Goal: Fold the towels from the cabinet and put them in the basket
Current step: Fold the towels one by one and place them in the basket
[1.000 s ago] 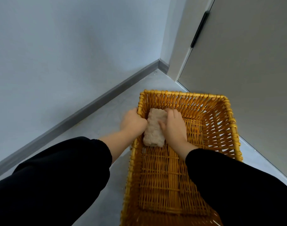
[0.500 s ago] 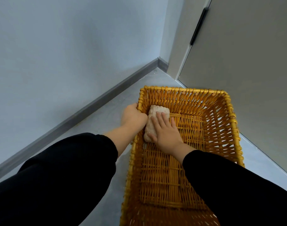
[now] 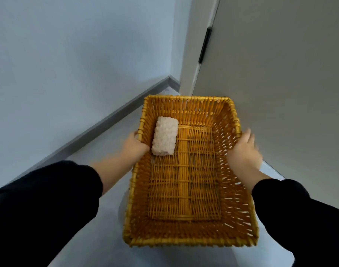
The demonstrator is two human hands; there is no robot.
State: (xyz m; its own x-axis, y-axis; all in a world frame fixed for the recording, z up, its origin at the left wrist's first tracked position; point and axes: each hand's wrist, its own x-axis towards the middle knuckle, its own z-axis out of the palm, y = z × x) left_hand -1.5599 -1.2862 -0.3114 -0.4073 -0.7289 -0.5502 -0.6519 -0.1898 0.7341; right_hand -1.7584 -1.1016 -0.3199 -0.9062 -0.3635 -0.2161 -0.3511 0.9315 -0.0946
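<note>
And the right hand is off the towel! Half a second ago it was pressing that folded bundle flat; now it has swung across to the right rim of the basket, fingers spread and loose, blurred with speed, and whether it touches the wicker I cannot tell. The left hand stays where it was, gripping the left rim, right beside the towel. The towel lies alone in the upper left corner of the basket, tight against the left side, neat and folded. By the look of it, that towel is delivered, and two hands at opposite rims suggest a lift or a shift of the basket is coming. There is plenty of bare weave at centre and bottom for more towels. Outside it is tighter: the door runs close along the right, the wall sits off to the left, and a strip of floor lies between.
</note>
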